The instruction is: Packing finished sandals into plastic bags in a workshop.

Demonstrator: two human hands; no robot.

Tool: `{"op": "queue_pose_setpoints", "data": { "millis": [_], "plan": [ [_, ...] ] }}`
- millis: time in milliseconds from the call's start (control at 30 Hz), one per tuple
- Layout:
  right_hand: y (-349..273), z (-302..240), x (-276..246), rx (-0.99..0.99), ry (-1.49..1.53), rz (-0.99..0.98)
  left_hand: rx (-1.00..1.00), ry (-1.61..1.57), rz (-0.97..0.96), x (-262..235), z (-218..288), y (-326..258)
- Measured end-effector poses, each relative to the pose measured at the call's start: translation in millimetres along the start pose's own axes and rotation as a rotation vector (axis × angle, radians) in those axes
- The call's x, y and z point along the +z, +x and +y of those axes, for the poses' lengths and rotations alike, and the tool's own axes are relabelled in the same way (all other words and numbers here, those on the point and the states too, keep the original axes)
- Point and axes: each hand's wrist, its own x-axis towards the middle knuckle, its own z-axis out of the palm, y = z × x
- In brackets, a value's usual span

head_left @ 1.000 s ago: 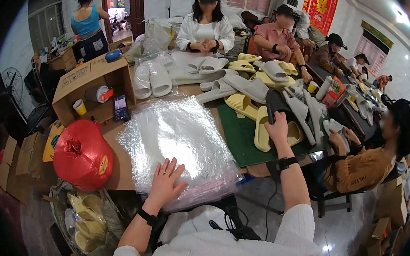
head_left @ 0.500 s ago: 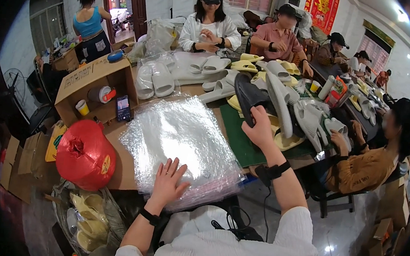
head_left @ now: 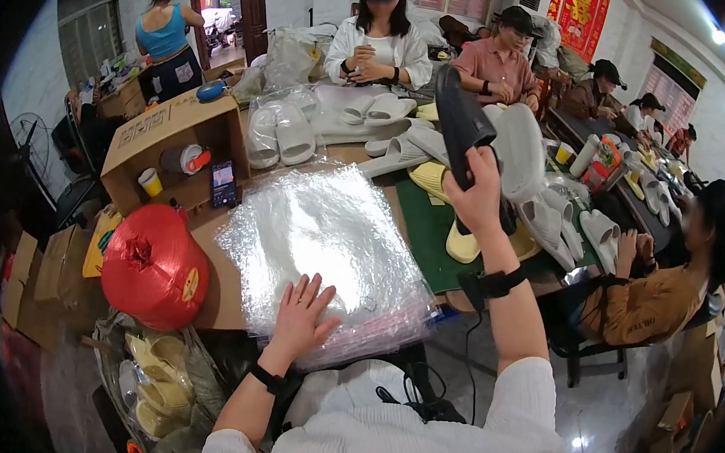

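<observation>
Gripping the black slipper [head_left: 465,115], the right hand [head_left: 477,195] I follow through the head view holds it tilted up above the green mat [head_left: 418,218], fingers wrapped around it. Just right of it is a grey slipper [head_left: 521,154]; I cannot tell whether the fingers touch that too. My left hand [head_left: 302,317] lies spread, palm down, on the clear bags [head_left: 320,223]. Left of these I see the red roll [head_left: 155,268], with the carton [head_left: 170,122] beyond.

A workshop: people [head_left: 503,65] along tables [head_left: 222,296], heaps of slippers [head_left: 542,222], stacked clear bags [head_left: 340,246], cardboard boxes [head_left: 170,130].
</observation>
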Motion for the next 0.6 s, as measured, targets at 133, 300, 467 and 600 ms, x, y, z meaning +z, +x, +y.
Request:
{"op": "queue_pose_setpoints", "data": {
  "millis": [133, 300, 467, 600],
  "plan": [
    [16.2, -7.0, -6.6, -0.034, -0.015, -0.007, -0.013, -0.015, -0.014, -1.7, 0.3, 0.1],
    [1.9, -40.5, 7.8, -0.023, 0.094, -0.134, -0.016, -0.034, 0.011, -2.0, -1.3, -3.3],
    [-39.9, -66.4, 35.2, -0.135, 0.161, -0.347, -0.012, -0.043, 0.001, -1.3, -2.7, -2.8],
    [-85.9, -79.5, 57.7, -0.226, 0.226, -0.631, -0.002, -0.026, 0.006, 0.5, -2.9, -2.5]
  ]
}}
